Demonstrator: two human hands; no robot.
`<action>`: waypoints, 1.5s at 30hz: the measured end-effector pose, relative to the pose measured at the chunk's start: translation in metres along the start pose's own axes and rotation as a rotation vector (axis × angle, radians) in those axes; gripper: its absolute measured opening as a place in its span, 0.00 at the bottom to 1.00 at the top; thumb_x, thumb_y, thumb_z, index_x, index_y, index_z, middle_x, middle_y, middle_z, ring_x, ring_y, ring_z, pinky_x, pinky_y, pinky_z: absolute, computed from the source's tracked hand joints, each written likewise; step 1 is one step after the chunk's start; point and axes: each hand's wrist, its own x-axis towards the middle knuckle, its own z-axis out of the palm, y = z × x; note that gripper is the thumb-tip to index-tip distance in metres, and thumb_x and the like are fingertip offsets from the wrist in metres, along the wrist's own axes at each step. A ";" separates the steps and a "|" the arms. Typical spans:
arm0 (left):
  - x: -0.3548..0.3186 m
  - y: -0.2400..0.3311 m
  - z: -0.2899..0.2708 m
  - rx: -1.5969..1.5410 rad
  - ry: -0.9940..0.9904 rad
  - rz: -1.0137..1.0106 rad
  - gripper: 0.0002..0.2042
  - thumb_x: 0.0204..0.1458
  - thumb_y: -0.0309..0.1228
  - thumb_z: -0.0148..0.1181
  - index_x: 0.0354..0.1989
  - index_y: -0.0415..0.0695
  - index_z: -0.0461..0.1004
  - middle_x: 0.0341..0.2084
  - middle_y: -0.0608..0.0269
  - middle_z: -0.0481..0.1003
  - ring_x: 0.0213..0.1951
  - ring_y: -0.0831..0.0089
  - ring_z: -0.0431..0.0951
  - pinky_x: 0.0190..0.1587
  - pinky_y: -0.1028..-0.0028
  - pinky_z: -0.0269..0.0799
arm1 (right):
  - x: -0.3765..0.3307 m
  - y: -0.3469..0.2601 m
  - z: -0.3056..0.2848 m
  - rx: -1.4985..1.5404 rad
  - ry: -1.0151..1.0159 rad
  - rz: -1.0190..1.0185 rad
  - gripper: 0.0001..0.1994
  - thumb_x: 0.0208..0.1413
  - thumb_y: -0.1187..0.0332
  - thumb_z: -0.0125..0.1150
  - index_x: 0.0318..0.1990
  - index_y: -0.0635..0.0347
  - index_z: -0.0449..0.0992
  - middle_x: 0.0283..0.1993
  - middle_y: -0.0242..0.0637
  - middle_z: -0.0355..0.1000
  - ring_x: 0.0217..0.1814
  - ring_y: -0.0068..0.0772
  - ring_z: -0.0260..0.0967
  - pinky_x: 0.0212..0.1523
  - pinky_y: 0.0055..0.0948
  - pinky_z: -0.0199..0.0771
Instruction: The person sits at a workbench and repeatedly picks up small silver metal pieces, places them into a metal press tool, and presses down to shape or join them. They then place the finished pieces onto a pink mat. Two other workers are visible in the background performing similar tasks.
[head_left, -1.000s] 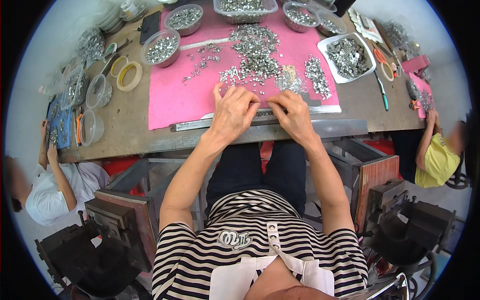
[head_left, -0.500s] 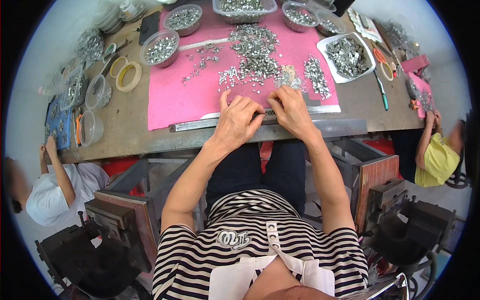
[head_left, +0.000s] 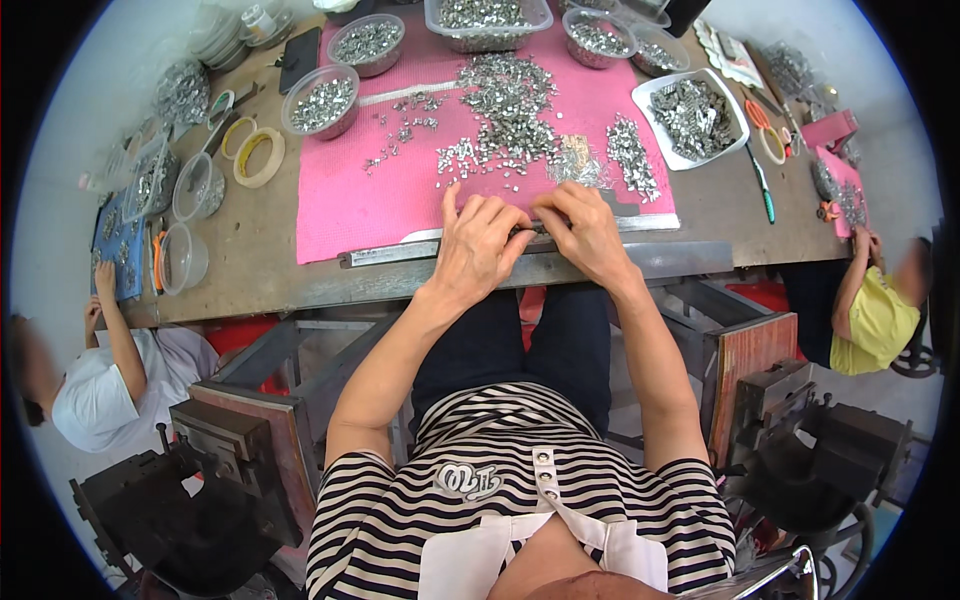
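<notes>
Working, apparently at close fingertip handling, with left hand (head_left: 478, 242) and right hand (head_left: 585, 232), curled inward, at the metal rail (head_left: 395, 252), mid-frame; cannot tell whether pinching anything. Probably calls for small, steady adjustments next.

L hand (head_left: 478, 242) now closer to R hand (head_left: 582, 235), co-worker's hands (head_left: 105, 277) at far L shifted

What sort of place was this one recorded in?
Probably a small hand-assembly workshop: small metal parts lie heaped on a pink mat, a white tray holds more metal pieces, and people in a pale shirt and a yellow shirt sit on either side.
</notes>
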 end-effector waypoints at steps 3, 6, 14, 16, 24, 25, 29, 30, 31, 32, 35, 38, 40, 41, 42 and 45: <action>0.000 0.003 -0.001 0.020 -0.009 -0.003 0.08 0.51 0.31 0.71 0.37 0.47 0.79 0.31 0.66 0.74 0.40 0.64 0.75 0.67 0.42 0.53 | 0.019 0.007 0.015 -0.067 0.046 -0.021 0.03 0.57 0.72 0.66 0.37 0.58 0.82 0.33 0.36 0.72 0.37 0.41 0.72 0.43 0.40 0.64; 0.000 0.007 0.001 0.049 0.007 -0.015 0.08 0.50 0.30 0.70 0.37 0.47 0.79 0.31 0.66 0.73 0.40 0.64 0.75 0.67 0.42 0.53 | 0.032 0.011 0.024 -0.127 0.065 -0.085 0.04 0.56 0.72 0.67 0.38 0.58 0.82 0.30 0.35 0.71 0.34 0.41 0.70 0.40 0.40 0.63; -0.001 0.009 0.001 0.013 0.002 -0.071 0.08 0.49 0.29 0.68 0.37 0.46 0.79 0.32 0.65 0.73 0.40 0.63 0.74 0.68 0.40 0.52 | 0.020 0.007 0.012 -0.112 0.030 -0.073 0.04 0.57 0.71 0.66 0.35 0.61 0.78 0.35 0.38 0.73 0.40 0.40 0.72 0.44 0.41 0.63; -0.002 0.009 0.001 0.014 0.009 -0.071 0.08 0.50 0.29 0.67 0.37 0.46 0.79 0.32 0.65 0.73 0.40 0.63 0.74 0.68 0.40 0.52 | 0.006 0.000 0.001 -0.052 0.015 -0.009 0.04 0.55 0.73 0.67 0.36 0.61 0.78 0.34 0.37 0.73 0.37 0.40 0.71 0.45 0.39 0.65; -0.001 0.010 0.001 -0.014 -0.005 -0.089 0.06 0.50 0.27 0.66 0.36 0.46 0.80 0.32 0.66 0.74 0.41 0.64 0.75 0.69 0.41 0.50 | -0.024 -0.015 -0.003 -0.062 0.097 -0.060 0.05 0.53 0.76 0.69 0.36 0.61 0.78 0.36 0.35 0.72 0.41 0.41 0.70 0.45 0.39 0.65; -0.001 0.010 0.000 -0.009 -0.006 -0.090 0.06 0.50 0.27 0.66 0.36 0.45 0.80 0.32 0.66 0.75 0.41 0.65 0.75 0.70 0.41 0.50 | -0.025 -0.015 -0.003 -0.076 0.105 -0.064 0.05 0.54 0.76 0.69 0.37 0.60 0.79 0.36 0.35 0.73 0.41 0.40 0.70 0.45 0.39 0.65; -0.001 0.009 -0.002 -0.038 0.006 -0.063 0.05 0.51 0.26 0.64 0.37 0.46 0.79 0.31 0.65 0.73 0.41 0.62 0.75 0.68 0.39 0.53 | -0.028 -0.009 0.000 0.048 0.123 -0.012 0.05 0.54 0.74 0.69 0.37 0.59 0.81 0.37 0.34 0.73 0.43 0.39 0.70 0.45 0.39 0.65; -0.001 0.008 -0.002 -0.044 0.010 -0.063 0.05 0.51 0.25 0.64 0.37 0.46 0.79 0.31 0.64 0.74 0.40 0.62 0.75 0.68 0.39 0.53 | -0.028 -0.009 0.000 0.054 0.117 0.016 0.04 0.55 0.74 0.69 0.38 0.59 0.81 0.37 0.34 0.73 0.43 0.39 0.70 0.45 0.39 0.65; -0.001 0.007 -0.001 -0.050 0.015 -0.064 0.05 0.52 0.25 0.63 0.37 0.46 0.79 0.31 0.64 0.74 0.40 0.62 0.75 0.68 0.39 0.53 | -0.027 -0.010 0.001 0.059 0.110 0.043 0.04 0.55 0.73 0.69 0.38 0.59 0.82 0.38 0.34 0.73 0.43 0.39 0.70 0.44 0.39 0.65; -0.001 0.007 0.000 -0.058 0.017 -0.072 0.05 0.53 0.24 0.63 0.38 0.45 0.79 0.32 0.64 0.75 0.40 0.62 0.76 0.69 0.39 0.52 | -0.025 -0.011 0.002 0.064 0.103 0.069 0.04 0.55 0.73 0.69 0.38 0.59 0.82 0.38 0.34 0.74 0.43 0.39 0.70 0.44 0.39 0.64; -0.004 0.007 0.001 -0.063 0.022 -0.082 0.06 0.54 0.23 0.63 0.40 0.43 0.79 0.33 0.64 0.77 0.40 0.63 0.76 0.70 0.40 0.51 | -0.024 -0.015 0.011 -0.076 0.122 0.037 0.04 0.56 0.72 0.69 0.38 0.59 0.82 0.38 0.35 0.75 0.43 0.40 0.71 0.43 0.39 0.65; -0.005 0.007 0.001 -0.048 0.022 -0.061 0.07 0.55 0.24 0.64 0.42 0.43 0.78 0.32 0.64 0.77 0.40 0.62 0.76 0.70 0.40 0.51 | -0.023 -0.017 0.009 -0.039 0.137 0.041 0.04 0.57 0.73 0.67 0.38 0.60 0.82 0.38 0.36 0.76 0.42 0.41 0.71 0.42 0.39 0.65; -0.004 0.007 0.000 -0.063 0.020 -0.047 0.08 0.55 0.25 0.64 0.42 0.44 0.77 0.31 0.63 0.75 0.40 0.61 0.76 0.70 0.39 0.52 | -0.023 -0.015 0.006 0.067 0.130 0.134 0.04 0.58 0.73 0.67 0.39 0.60 0.82 0.37 0.36 0.75 0.41 0.41 0.71 0.43 0.39 0.65; -0.002 0.005 -0.002 -0.063 0.005 -0.053 0.09 0.56 0.26 0.64 0.45 0.44 0.77 0.34 0.62 0.76 0.43 0.60 0.76 0.70 0.38 0.51 | -0.023 -0.013 0.004 0.119 0.127 0.181 0.03 0.58 0.73 0.67 0.39 0.60 0.82 0.37 0.36 0.75 0.41 0.41 0.72 0.44 0.39 0.65; 0.001 0.000 -0.004 -0.063 -0.010 -0.060 0.10 0.57 0.27 0.63 0.47 0.44 0.77 0.37 0.61 0.77 0.45 0.59 0.76 0.70 0.38 0.51 | -0.023 -0.010 0.004 0.171 0.135 0.244 0.04 0.59 0.74 0.65 0.40 0.60 0.82 0.36 0.37 0.75 0.41 0.42 0.72 0.45 0.39 0.67; 0.019 -0.011 -0.005 0.025 0.021 -0.035 0.15 0.62 0.32 0.60 0.55 0.43 0.76 0.50 0.57 0.77 0.57 0.52 0.73 0.70 0.34 0.48 | -0.006 -0.009 0.000 -0.011 0.203 0.070 0.06 0.60 0.76 0.64 0.42 0.63 0.83 0.37 0.41 0.76 0.38 0.42 0.74 0.41 0.36 0.72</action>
